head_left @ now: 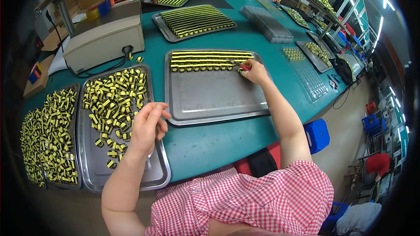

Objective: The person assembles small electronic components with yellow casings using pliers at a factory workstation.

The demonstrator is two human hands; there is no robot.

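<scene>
My right hand (257,72) is wrapped round small red-handled pliers (243,67), their metal tip at the right end of the front row. Those rows of black-and-yellow components (205,60) fill the far part of a metal tray (210,98) in front of me. My left hand (148,124) hovers between this tray and a second metal tray (161,166). Its fingers are curled and pressed together, and I cannot make out whether something small is in them. Loose components (114,94) lie jumbled in the second tray.
More loose parts (57,126) heap up at the far left. A beige metal box (105,39) with a black plug stands behind. Farther back are a filled tray (192,19), stacked clear plastic trays (267,24) and two people at work. A blue stool (317,135) stands right.
</scene>
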